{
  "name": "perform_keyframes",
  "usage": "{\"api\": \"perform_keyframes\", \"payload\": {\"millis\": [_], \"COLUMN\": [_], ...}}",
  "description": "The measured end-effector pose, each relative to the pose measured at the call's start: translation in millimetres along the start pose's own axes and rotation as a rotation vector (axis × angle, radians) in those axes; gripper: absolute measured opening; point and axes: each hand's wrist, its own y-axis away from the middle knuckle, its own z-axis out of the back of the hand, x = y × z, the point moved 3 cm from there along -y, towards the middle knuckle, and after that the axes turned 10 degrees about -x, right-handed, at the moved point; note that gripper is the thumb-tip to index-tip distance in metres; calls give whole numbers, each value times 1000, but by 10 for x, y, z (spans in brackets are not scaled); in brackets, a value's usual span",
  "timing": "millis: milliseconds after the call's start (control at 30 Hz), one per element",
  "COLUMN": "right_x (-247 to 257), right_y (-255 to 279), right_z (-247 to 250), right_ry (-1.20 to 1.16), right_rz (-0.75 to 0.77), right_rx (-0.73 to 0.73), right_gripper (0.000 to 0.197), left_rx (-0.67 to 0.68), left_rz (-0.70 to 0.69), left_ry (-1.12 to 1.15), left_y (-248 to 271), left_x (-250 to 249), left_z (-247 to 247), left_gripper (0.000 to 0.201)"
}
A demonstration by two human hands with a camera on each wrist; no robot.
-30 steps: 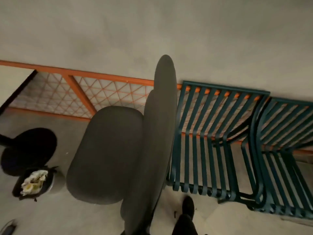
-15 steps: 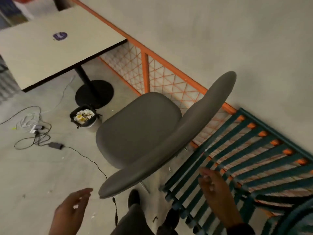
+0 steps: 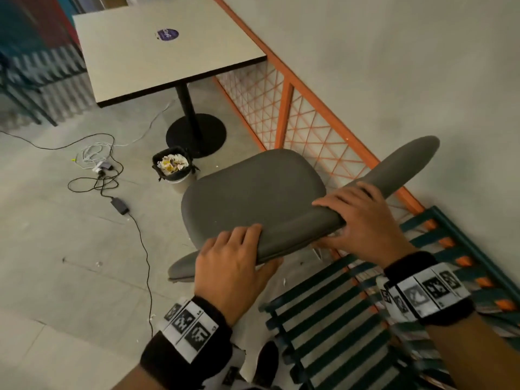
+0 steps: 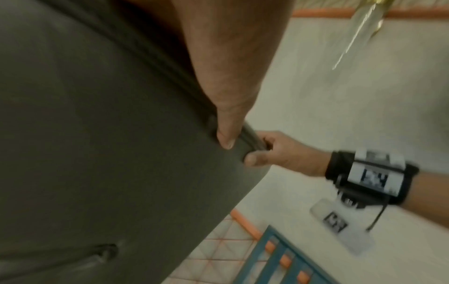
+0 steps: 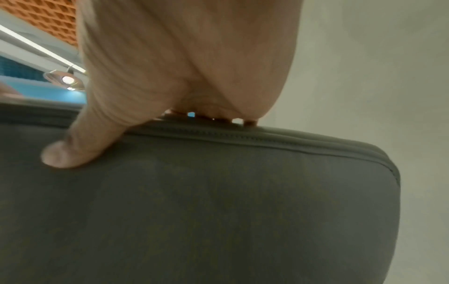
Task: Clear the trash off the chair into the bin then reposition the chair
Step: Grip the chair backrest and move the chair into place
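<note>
One grey chair (image 3: 253, 192) stands by the orange railing (image 3: 284, 80), its seat facing one small bin (image 3: 173, 167) full of trash; its backrest runs lower-left to upper-right. Two hands, left hand (image 3: 230, 268) and right hand (image 3: 363, 218), each curl over the backrest's top edge, thumbs behind.

Grey upholstered chair (image 3: 253, 192): one. Hands on its backrest: two, a left hand (image 3: 230, 266) and a right hand (image 3: 363, 220), each with one tagged black wristband. Bin (image 3: 173, 167): one, small, holding crumpled paper trash (pieces too jumbled to count). Counter (image 3: 157, 49): one, square-topped, on one black pedestal base (image 3: 196, 135), bearing one round purple sticker (image 3: 167, 34). Teal slatted metal chair (image 3: 351, 305): one in view beside the grey one. Orange lattice railing (image 3: 295, 108): one run. Black power adapter (image 3: 119, 207) on the floor: one. Cables (tangled, black and white): cannot be counted.
</note>
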Motion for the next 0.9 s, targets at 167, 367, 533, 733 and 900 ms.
{"api": "perform_keyframes", "payload": {"millis": [167, 367, 533, 733, 900], "right_x": [-75, -100, -53, 80, 164], "right_y": [-330, -622, -900, -1418, -1896], "right_z": [-9, -94, -185, -271, -366], "right_ry": [-28, -79, -38, 47, 118], "right_rz": [128, 208, 209, 191, 189], "right_rx": [51, 25, 14, 18, 13], "right_gripper": [75, 77, 77, 78, 83], "left_rx": [36, 13, -1, -78, -127], "left_rz": [44, 68, 82, 51, 39], "left_ry": [-80, -47, -51, -111, -138], "left_y": [-168, -388, -612, -1037, -1424], "left_x": [67, 228, 433, 836, 1187], "left_z": [-69, -56, -56, -50, -53], "left_gripper": [70, 68, 68, 75, 75]}}
